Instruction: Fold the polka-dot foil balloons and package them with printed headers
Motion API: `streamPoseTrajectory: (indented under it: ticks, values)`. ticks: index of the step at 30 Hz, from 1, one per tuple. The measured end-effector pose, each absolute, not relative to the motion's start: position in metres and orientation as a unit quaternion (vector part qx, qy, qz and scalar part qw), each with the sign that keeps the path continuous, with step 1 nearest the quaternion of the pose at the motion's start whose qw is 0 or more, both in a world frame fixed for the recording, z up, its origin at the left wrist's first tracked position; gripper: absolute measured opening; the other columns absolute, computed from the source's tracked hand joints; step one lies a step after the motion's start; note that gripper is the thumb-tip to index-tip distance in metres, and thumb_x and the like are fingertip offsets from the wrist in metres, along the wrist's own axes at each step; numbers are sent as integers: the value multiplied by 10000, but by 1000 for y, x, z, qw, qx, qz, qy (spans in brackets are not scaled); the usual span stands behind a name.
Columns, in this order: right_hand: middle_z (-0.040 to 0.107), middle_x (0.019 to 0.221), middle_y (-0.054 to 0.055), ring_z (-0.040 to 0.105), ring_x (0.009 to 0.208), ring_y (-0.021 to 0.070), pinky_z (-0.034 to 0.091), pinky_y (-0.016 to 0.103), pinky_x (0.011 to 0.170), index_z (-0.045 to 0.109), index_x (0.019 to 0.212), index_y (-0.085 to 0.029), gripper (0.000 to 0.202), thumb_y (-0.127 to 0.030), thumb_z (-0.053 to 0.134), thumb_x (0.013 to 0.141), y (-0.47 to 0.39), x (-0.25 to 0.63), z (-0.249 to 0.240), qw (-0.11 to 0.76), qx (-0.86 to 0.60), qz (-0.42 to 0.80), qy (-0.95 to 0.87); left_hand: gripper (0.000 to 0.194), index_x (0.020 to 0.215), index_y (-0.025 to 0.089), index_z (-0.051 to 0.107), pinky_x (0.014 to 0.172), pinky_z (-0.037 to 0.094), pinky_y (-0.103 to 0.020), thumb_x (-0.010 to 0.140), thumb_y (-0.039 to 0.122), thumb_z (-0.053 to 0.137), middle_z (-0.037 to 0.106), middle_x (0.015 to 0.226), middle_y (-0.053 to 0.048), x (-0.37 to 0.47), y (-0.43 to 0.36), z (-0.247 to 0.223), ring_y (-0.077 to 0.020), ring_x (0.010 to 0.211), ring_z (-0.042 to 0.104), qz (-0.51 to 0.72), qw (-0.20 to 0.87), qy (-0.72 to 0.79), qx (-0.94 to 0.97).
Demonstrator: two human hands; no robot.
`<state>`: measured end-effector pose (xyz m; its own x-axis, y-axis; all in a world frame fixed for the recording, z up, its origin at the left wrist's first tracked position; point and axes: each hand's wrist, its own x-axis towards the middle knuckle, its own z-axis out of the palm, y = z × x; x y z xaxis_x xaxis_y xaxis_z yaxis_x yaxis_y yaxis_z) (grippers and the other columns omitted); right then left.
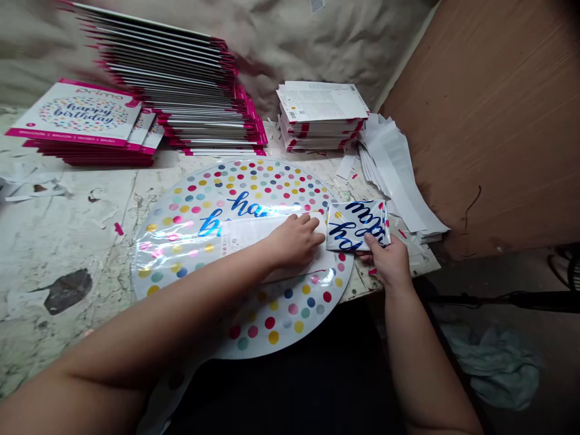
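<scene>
A round, flat foil balloon [254, 332] with coloured dots and blue lettering lies on the table in front of me. On top of it rests a white printed envelope [247, 238], partly covered by my left forearm. My left hand [299, 241] is closed at the envelope's right end, its fingers curled over that edge. My right hand [385, 254] grips a folded foil balloon [351, 232] by its right side, thumb on top. This folded square sits just right of the envelope's end; whether the two touch is unclear.
Behind stand a tall leaning stack of pink-edged envelopes [194, 90], a shorter "happy birthday" stack [86, 115] and a white envelope pile [321, 109]. White paper strips [394, 169] lie at right, beside a brown panel [480, 109]. Scraps dot the worn table [109, 254].
</scene>
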<state>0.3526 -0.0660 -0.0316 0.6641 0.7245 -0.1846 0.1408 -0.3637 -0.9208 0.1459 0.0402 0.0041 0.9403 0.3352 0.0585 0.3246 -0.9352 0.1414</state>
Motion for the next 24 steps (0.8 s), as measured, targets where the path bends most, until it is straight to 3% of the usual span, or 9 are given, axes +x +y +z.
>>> streamPoseTrajectory:
  ticks: [3,6,8,10,13,17,24]
  values:
    - [689,699,69,654,530,222,553,335,478,579,886,-173,398,-496,651,665,-72,338,-30,475,-758,323,-308,380,1074,182,577,911,341,-425,772,412,556,524,1167,-135,114,36,5,-310,1100,450,0,135,159,978]
    - [671,624,52,642,495,216,552,333,485,579,889,-177,395,-504,643,677,-75,322,-28,452,-759,344,-319,783,1344,250,370,1024,203,-472,689,623,583,277,1451,-118,84,32,0,-362,1306,226,-56,186,186,963]
    - [665,597,49,642,493,215,546,321,479,579,886,-181,380,-500,635,687,-73,315,-27,438,-764,343,-327,861,1391,220,300,1021,183,-510,703,693,508,202,1480,-153,73,28,-2,-399,1321,172,-74,166,247,952]
    - [664,588,48,638,487,213,536,313,461,578,870,-185,356,-492,628,697,-69,310,-26,429,-767,335,-339,728,1368,180,345,975,257,-511,808,642,395,285,1434,-185,71,24,-1,-399,1268,274,-66,131,286,947]
    - [659,567,44,625,466,211,515,308,422,568,863,-188,343,-485,622,702,-58,308,-27,425,-762,352,-339,440,1208,167,509,888,356,-440,911,423,310,474,1252,-164,75,26,2,-316,1092,453,-24,97,278,955]
    - [663,582,42,636,492,206,511,288,423,558,908,-181,363,-470,625,699,-47,304,-30,432,-754,368,-331,272,1005,175,573,881,352,-412,847,339,425,511,1120,-121,80,41,-2,-276,1021,457,51,82,234,967]
    - [698,735,62,631,466,188,497,270,406,599,882,-180,384,-500,657,677,-56,289,-24,446,-762,309,-354,184,871,157,548,867,333,-388,805,272,421,564,939,-94,80,48,-1,-229,921,466,132,108,163,972]
